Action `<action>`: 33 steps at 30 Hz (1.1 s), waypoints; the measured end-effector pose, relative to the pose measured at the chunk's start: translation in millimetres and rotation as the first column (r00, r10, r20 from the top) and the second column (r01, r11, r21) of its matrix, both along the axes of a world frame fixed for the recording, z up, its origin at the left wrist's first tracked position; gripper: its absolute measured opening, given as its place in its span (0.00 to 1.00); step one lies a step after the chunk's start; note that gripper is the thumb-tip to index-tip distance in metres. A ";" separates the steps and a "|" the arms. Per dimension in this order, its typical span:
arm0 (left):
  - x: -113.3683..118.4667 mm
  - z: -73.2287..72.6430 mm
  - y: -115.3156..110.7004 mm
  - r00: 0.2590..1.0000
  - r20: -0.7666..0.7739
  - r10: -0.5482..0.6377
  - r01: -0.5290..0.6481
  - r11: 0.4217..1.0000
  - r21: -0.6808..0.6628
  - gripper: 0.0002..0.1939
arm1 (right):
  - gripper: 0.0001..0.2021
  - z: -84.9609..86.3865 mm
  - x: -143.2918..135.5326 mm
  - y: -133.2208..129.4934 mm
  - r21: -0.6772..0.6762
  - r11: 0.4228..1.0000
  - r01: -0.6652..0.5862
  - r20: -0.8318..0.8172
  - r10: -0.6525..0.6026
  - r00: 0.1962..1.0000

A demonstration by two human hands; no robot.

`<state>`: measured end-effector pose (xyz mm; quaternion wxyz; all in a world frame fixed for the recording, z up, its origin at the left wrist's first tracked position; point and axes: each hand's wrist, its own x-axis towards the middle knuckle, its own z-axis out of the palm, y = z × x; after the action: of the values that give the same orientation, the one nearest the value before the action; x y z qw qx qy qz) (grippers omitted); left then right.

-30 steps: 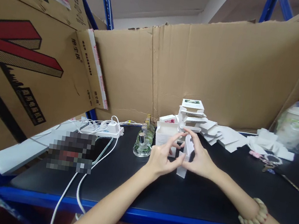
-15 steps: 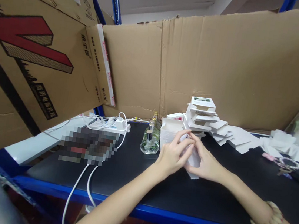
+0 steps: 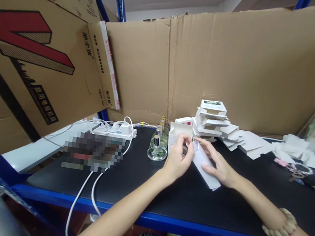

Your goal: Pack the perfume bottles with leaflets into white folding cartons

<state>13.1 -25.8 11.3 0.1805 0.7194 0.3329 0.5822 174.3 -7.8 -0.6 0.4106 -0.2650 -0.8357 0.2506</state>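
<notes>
My right hand [image 3: 221, 167] grips a folded piece of white card [image 3: 206, 168], which slants down to the right over the black tabletop. Its thumb lies across the card's face. The fingers of my left hand [image 3: 180, 155] are closed in a pinch at the card's upper left end; their tips are partly hidden. Right behind my left hand stands an open white box [image 3: 177, 130] with its top flap up. A row of clear glass perfume bottles [image 3: 158, 149] with silver and gold caps stands left of that box.
Flattened and part-folded white boxes [image 3: 210, 122] are piled at the back, with loose white pieces [image 3: 297, 150] and keys [image 3: 295, 176] to the right. A power strip [image 3: 120, 131] with white cables lies left. Cardboard walls [image 3: 242, 67] enclose the back.
My hands have drawn slightly apart, and more of the white card shows, now slanting down to the right. My left hand's fingers have curled into a pinch. The view has shifted a little.
</notes>
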 end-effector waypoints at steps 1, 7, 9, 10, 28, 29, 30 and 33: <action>-0.1 0.0 0.3 1.000 0.002 -0.008 0.008 1.000 -0.002 0.06 | 0.32 0.7 0.0 -0.1 -0.012 1.000 -0.007 -0.010 0.007 1.000; -0.3 0.5 1.5 0.992 0.114 -0.062 0.066 0.997 -0.031 0.09 | 0.32 4.0 -2.4 -3.8 -0.166 0.984 -0.064 -0.128 0.042 0.991; -0.1 0.6 2.0 0.987 0.147 -0.073 0.082 0.995 -0.059 0.12 | 0.31 3.9 -2.9 -4.6 -0.179 0.982 -0.066 -0.148 0.039 0.988; 0.1 0.5 2.4 0.984 0.156 -0.092 0.105 0.991 -0.081 0.14 | 0.31 3.4 -2.8 -4.5 -0.175 0.982 -0.066 -0.140 0.041 0.989; -15.9 -2.2 14.5 0.818 -0.048 0.574 -0.451 0.690 0.566 0.09 | 0.32 8.1 5.4 -1.0 -0.263 0.964 -0.029 -0.185 -0.021 0.983; -16.6 -3.2 17.0 0.774 -0.053 0.631 -0.508 0.668 0.544 0.11 | 0.32 9.8 6.5 -0.1 -0.299 0.953 -0.051 -0.248 -0.026 0.968; -16.8 -4.8 19.7 0.737 -0.074 0.672 -0.547 0.657 0.519 0.12 | 0.33 12.6 6.8 0.1 -0.339 0.938 -0.076 -0.300 -0.032 0.953; -15.5 -12.7 27.6 0.676 -0.162 0.719 -0.585 0.657 0.476 0.16 | 0.32 25.5 3.8 -3.9 -0.455 0.882 -0.123 -0.425 -0.094 0.900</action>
<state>-2.4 1.8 -1.4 -0.2492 0.6565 0.4764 0.5291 178.1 -11.7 24.9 0.5078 -0.2876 -0.6385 0.5018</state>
